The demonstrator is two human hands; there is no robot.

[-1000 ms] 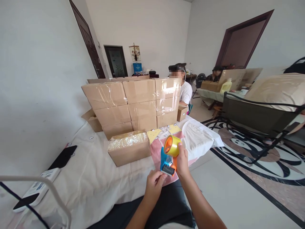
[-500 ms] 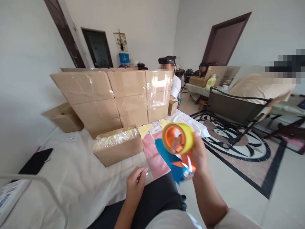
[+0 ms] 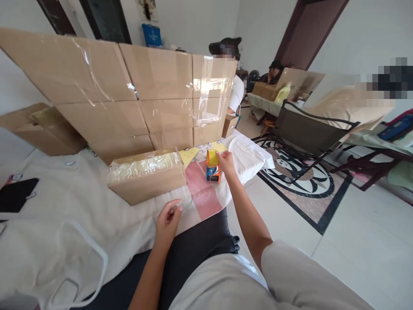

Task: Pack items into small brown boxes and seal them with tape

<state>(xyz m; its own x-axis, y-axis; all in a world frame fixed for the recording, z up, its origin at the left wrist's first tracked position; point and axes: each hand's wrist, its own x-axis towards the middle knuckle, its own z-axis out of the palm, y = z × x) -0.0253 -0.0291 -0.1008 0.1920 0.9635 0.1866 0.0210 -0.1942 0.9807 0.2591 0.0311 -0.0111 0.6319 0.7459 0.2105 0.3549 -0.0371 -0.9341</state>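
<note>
My right hand (image 3: 226, 162) is closed on a tape dispenser (image 3: 213, 173), orange and blue with a yellow roll of tape. The dispenser is at the tablecloth beyond the pink patch, to the right of a long cardboard box (image 3: 146, 178). Shiny clear tape covers that box's top. My left hand (image 3: 168, 219) hovers near the cloth's front edge, in front of the box. Its fingers curl loosely, thumb and forefinger apart, with nothing visible between them. Behind the box rises a wall of stacked, taped cardboard boxes (image 3: 171, 113).
An open cardboard box (image 3: 51, 133) stands at the left on the cloth (image 3: 129, 228). A black flat object (image 3: 18, 194) lies at the left edge. White cloth or plastic (image 3: 250, 156) is at the right corner. Other people sit beyond, near a folding chair (image 3: 311, 133).
My right hand has carried the tape dispenser away from me, from close to the camera to the tabletop. My left hand has loosened its fingers a little. The view has tilted down.
</note>
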